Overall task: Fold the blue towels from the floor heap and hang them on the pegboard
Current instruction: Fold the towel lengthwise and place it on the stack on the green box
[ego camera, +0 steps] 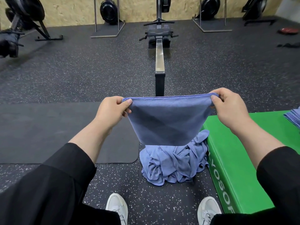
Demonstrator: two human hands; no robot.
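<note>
Speckled rubber floor carried the towel heap beside the green box | blue towel hung taut above the heap, presumably squared for folding | left hand and right hand each pinched a top corner.

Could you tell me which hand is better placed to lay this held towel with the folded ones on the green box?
Right, probably: the right hand pinches the towel just above the green box, nearer the folded towels.

Open floor left and ahead. The green box crowds the right, touching the towel heap. Rowing machine rail straight ahead.
</note>
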